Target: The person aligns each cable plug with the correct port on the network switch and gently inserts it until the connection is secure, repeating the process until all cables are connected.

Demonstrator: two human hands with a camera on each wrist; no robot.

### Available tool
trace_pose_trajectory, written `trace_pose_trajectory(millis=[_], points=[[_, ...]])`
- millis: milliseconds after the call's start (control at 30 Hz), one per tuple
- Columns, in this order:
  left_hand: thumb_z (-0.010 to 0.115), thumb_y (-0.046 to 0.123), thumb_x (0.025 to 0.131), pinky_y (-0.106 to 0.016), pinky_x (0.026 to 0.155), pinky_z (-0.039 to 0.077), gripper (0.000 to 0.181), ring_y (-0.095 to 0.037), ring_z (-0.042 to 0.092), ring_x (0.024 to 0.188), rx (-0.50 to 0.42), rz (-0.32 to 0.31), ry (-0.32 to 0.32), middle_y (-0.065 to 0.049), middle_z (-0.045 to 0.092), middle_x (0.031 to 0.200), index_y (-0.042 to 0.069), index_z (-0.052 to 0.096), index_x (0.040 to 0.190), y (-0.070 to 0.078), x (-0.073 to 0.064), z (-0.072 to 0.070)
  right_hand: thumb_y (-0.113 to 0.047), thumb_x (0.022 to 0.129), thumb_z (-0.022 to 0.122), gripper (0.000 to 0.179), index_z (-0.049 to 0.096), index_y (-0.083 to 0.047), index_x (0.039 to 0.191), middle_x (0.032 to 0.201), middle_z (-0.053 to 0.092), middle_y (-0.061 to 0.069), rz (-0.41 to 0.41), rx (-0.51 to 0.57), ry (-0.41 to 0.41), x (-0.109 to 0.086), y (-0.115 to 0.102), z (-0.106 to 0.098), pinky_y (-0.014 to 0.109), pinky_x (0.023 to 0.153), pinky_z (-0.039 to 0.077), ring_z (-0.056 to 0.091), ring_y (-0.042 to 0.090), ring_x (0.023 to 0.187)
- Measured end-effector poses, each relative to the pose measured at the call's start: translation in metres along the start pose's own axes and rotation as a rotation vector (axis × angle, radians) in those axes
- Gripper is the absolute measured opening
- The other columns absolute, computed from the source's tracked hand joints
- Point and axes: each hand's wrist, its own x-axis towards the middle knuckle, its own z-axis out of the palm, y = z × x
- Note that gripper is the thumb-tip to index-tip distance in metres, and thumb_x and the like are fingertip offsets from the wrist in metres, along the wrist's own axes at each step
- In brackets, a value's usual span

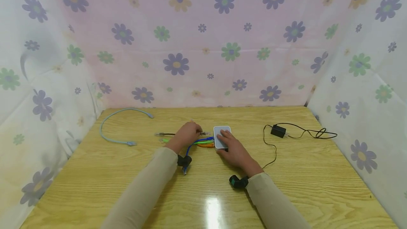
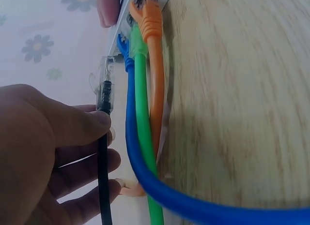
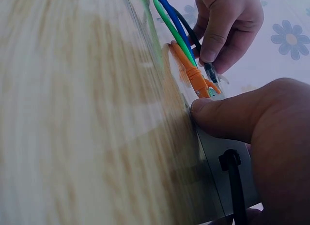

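Note:
My left hand [image 1: 186,135] pinches a black network cable [image 2: 103,172] between thumb and fingers, just behind its clear plug [image 2: 105,77]. The plug points at the port side of a small white-edged network switch [image 1: 219,138], close beside it; in the head view a small gap shows. Blue [image 2: 131,133], green [image 2: 141,94] and orange [image 2: 156,75] network cables sit plugged into that same side. My right hand [image 1: 236,151] holds the switch, fingers across its grey top and thumb on the near edge. A black power lead [image 3: 235,186] enters another side, near the right thumb.
At the far left lies a looped light blue network cable [image 1: 101,128]. On the right, a black power adapter [image 1: 278,131] lies with its thin cord trailing over the wooden table [image 1: 318,183]. A flowered cloth [image 1: 203,45] stands behind the table and at both sides.

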Motion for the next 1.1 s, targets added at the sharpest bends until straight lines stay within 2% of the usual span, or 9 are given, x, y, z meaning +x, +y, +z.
trace_pose_trajectory(millis=[400, 433, 533, 633, 667, 933, 1100], points=[[0.053, 0.006, 0.096, -0.039, 0.093, 0.053, 0.025, -0.027, 0.065, 0.109, 0.023, -0.004, -0.017, -0.01, 0.071, 0.111, 0.004, 0.073, 0.111, 0.008, 0.005, 0.003, -0.028, 0.093, 0.065, 0.06, 0.044, -0.01, 0.146, 0.158, 0.031, 0.011, -0.006, -0.004, 0.001, 0.0, 0.0, -0.001, 0.052, 0.115, 0.031, 0.021, 0.032, 0.148], [0.053, 0.005, 0.095, -0.038, 0.09, 0.054, 0.025, -0.026, 0.065, 0.106, 0.034, 0.017, -0.005, -0.01, 0.072, 0.109, 0.004, 0.073, 0.109, 0.006, 0.006, 0.005, -0.027, 0.093, 0.065, 0.06, 0.044, -0.01, 0.146, 0.158, 0.031, 0.011, -0.007, -0.004, 0.001, 0.0, 0.0, -0.001, 0.052, 0.115, 0.031, 0.021, 0.032, 0.148], [0.053, 0.005, 0.094, -0.038, 0.09, 0.054, 0.026, -0.026, 0.065, 0.106, 0.03, 0.016, -0.019, -0.01, 0.072, 0.109, 0.004, 0.073, 0.11, 0.007, 0.006, 0.004, -0.027, 0.093, 0.065, 0.059, 0.045, -0.009, 0.146, 0.157, 0.032, 0.011, -0.012, -0.004, 0.004, 0.0, 0.0, -0.001, 0.052, 0.114, 0.031, 0.022, 0.032, 0.148], [0.053, 0.005, 0.094, -0.039, 0.09, 0.054, 0.025, -0.026, 0.066, 0.106, 0.02, 0.01, -0.014, -0.01, 0.072, 0.109, 0.004, 0.073, 0.109, 0.008, 0.006, 0.005, -0.027, 0.093, 0.065, 0.059, 0.045, -0.009, 0.146, 0.157, 0.032, 0.011, -0.01, -0.002, 0.005, 0.0, 0.0, -0.001, 0.052, 0.115, 0.031, 0.022, 0.032, 0.148], [0.053, 0.005, 0.095, -0.04, 0.093, 0.053, 0.025, -0.027, 0.065, 0.109, 0.008, -0.015, -0.027, -0.011, 0.071, 0.111, 0.003, 0.073, 0.111, 0.011, 0.005, 0.003, -0.027, 0.093, 0.065, 0.059, 0.045, -0.009, 0.146, 0.157, 0.032, 0.011, -0.01, 0.0, 0.005, 0.0, 0.0, -0.001, 0.052, 0.115, 0.031, 0.022, 0.032, 0.148], [0.054, 0.007, 0.096, -0.038, 0.092, 0.054, 0.024, -0.024, 0.065, 0.108, 0.017, -0.02, -0.02, -0.008, 0.071, 0.111, 0.007, 0.073, 0.111, 0.011, 0.007, 0.008, -0.028, 0.093, 0.065, 0.06, 0.044, -0.01, 0.146, 0.158, 0.03, 0.011, -0.011, 0.003, 0.002, 0.0, -0.001, 0.0, 0.052, 0.115, 0.031, 0.02, 0.032, 0.149], [0.056, 0.007, 0.096, -0.04, 0.092, 0.053, 0.023, -0.025, 0.066, 0.107, -0.012, -0.031, -0.025, -0.008, 0.071, 0.111, 0.007, 0.073, 0.111, 0.011, 0.007, 0.008, -0.028, 0.093, 0.065, 0.06, 0.043, -0.01, 0.147, 0.158, 0.03, 0.011, -0.01, 0.001, 0.001, 0.0, -0.001, -0.001, 0.053, 0.115, 0.031, 0.02, 0.032, 0.149]])
